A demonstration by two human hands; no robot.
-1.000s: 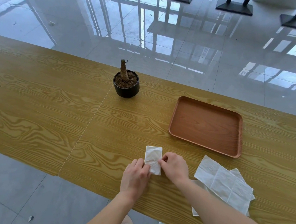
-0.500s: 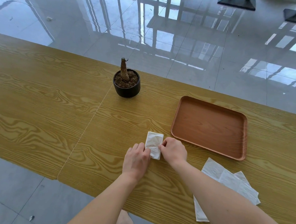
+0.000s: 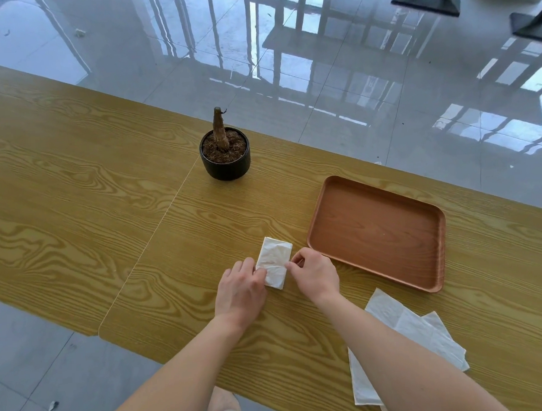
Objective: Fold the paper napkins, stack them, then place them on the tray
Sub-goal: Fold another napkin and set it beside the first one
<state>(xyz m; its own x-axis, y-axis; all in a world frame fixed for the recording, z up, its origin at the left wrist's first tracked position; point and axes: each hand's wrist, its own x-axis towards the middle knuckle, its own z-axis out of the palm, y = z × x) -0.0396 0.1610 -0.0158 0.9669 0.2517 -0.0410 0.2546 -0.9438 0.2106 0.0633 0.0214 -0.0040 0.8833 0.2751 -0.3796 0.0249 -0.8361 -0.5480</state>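
Observation:
A small folded white napkin (image 3: 275, 260) lies flat on the wooden table (image 3: 74, 190), just left of the brown tray (image 3: 376, 231), which holds nothing. My left hand (image 3: 241, 288) touches the napkin's near left edge with its fingertips. My right hand (image 3: 315, 273) sits at the napkin's right edge, fingers curled and pinching it. A loose pile of unfolded white napkins (image 3: 424, 332) lies at the near right, partly hidden under my right forearm.
A black pot with a bare stump (image 3: 224, 151) stands at the table's far side, behind the napkin. A seam (image 3: 157, 224) runs across the tabletop to the left. The near table edge lies just below my forearms.
The folded napkin and both hands have shifted farther from me, closer to the tray's left edge. My right hand's fingers have moved to the napkin's right edge.

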